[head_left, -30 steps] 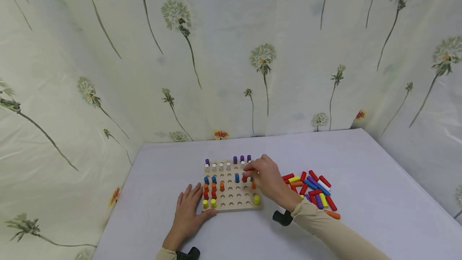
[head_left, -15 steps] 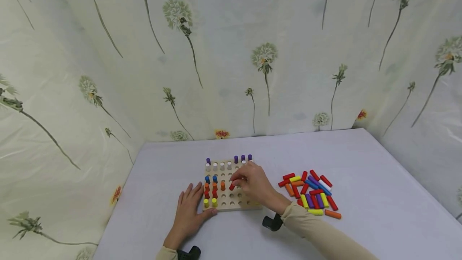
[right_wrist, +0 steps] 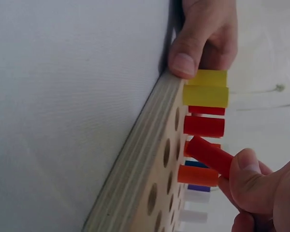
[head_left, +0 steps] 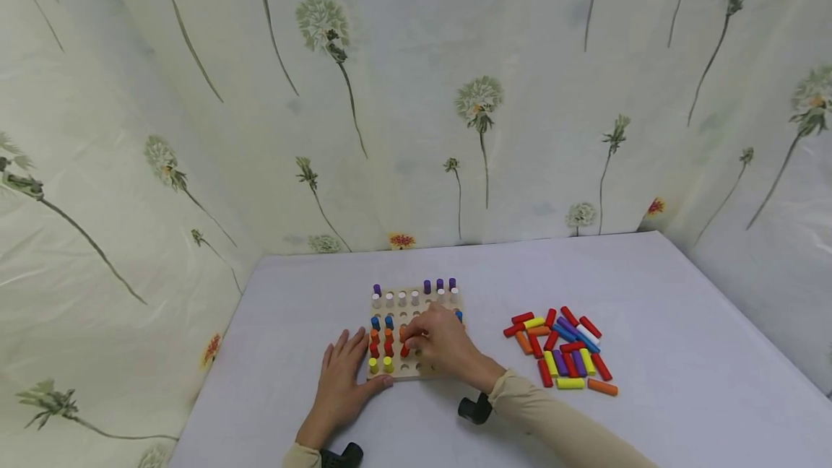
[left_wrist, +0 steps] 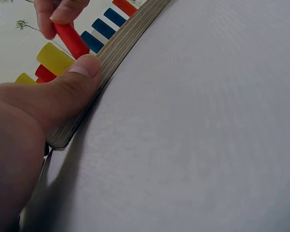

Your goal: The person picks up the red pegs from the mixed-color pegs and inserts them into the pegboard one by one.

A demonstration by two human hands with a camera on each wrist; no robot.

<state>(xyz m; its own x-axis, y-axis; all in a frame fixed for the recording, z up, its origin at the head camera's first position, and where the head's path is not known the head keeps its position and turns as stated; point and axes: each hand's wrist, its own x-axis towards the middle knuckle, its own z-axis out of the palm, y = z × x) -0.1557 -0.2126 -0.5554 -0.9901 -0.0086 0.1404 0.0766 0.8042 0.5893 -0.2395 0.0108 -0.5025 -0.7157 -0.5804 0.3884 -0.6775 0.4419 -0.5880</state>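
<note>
Red peg (right_wrist: 210,155) pinched between thumb and fingers of the right hand (head_left: 442,341). Peg tilted, free end near the holes of the wooden pegboard (right_wrist: 135,169); contact with the board cannot be determined. Left hand (head_left: 338,388): fingers released, spread flat along the board's left side, thumb at its near-left corner, grasping nothing.

Standing in the board, left part, near to far: yellow pegs (head_left: 388,365), red pegs (head_left: 374,349), orange pegs (right_wrist: 198,175), blue pegs (head_left: 388,323), white pegs (head_left: 415,298), purple pegs (head_left: 440,284). Some right-hand holes hidden by the right hand. Loose pegs (head_left: 573,347), mixed colours, lying on the tabletop (head_left: 689,381) right of the board. Dandelion-print curtain (head_left: 422,128) behind.
</note>
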